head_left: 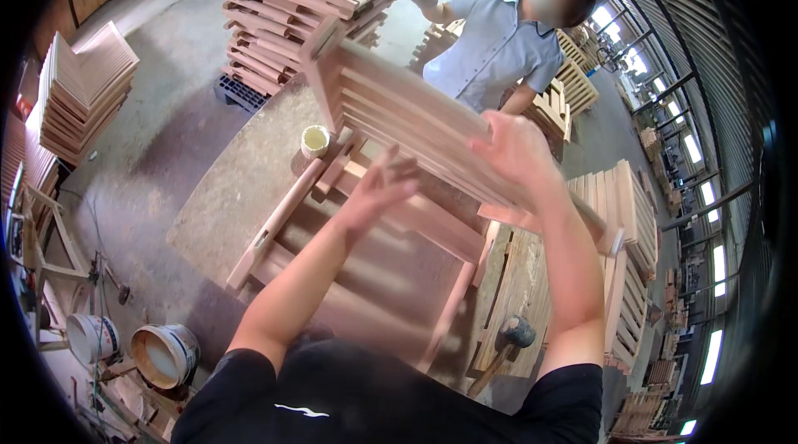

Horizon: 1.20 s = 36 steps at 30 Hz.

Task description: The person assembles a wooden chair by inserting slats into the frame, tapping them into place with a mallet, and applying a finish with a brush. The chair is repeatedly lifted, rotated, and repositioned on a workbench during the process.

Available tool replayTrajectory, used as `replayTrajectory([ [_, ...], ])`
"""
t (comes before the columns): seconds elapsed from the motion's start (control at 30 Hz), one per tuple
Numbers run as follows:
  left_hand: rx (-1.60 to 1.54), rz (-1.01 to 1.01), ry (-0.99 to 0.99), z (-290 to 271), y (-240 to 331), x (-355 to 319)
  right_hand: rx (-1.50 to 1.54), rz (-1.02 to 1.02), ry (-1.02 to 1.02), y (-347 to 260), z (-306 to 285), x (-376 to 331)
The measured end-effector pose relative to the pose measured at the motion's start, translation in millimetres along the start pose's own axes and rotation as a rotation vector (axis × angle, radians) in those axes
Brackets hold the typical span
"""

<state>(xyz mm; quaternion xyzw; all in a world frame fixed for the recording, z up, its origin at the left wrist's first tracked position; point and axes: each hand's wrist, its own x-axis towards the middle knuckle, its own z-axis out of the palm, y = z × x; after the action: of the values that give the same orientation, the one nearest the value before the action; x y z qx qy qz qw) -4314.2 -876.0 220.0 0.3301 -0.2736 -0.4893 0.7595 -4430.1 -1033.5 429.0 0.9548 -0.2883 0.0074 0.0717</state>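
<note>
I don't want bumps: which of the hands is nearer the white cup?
Left. The left hand is right of the white cup; the right hand is farther right, at the slatted frame.

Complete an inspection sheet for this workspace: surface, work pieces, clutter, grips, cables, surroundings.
Surface: worktable, mottled.
Job's things: wooden frame lies on it; slatted panel stands tilted at its far end, blurred, contact unclear.
Clutter: pale cup beside the frame; black-headed mallet on boards at right.
Grips: left grip open, holding nothing visible; right grip at the slatted panel's upper edge, closure blurred.
Cables: thin dark line at left, probably a cable.
Surroundings: co-worker opposite; stacked wooden pieces beyond; buckets lower left.
</note>
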Motion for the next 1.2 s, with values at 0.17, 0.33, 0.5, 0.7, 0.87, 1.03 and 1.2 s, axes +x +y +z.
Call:
replayTrajectory([
  [0.17, -0.271, -0.157, 0.333, -28, -35, 27, 0.161, 0.021, -0.145, -37, 5, -43],
  [0.33, -1.011, -0.123, 0.378, -52, -45, 20, 0.191, 0.046, -0.208, -60, 42, -76],
  [0.5, -0.852, -0.060, 0.305, -70, -77, 0, 0.252, -0.007, -0.193, -98, 76, -110],
  [0.7, -0.660, -0.052, 0.233, -48, -75, -33, 0.441, -0.003, -0.332, -100, 88, -137],
  [0.87, -0.599, -0.222, 0.180, -36, -62, -57, 0.571, 0.036, -0.221, -92, 98, -176],
  [1.03, -0.039, -0.027, -0.094, 18, -38, -114, 0.665, 0.094, -0.093, -51, 92, -218],
  [1.2, -0.030, -0.123, 0.254, 110, 0, -135, 0.648, 0.002, -0.057, -41, 80, -232],
])
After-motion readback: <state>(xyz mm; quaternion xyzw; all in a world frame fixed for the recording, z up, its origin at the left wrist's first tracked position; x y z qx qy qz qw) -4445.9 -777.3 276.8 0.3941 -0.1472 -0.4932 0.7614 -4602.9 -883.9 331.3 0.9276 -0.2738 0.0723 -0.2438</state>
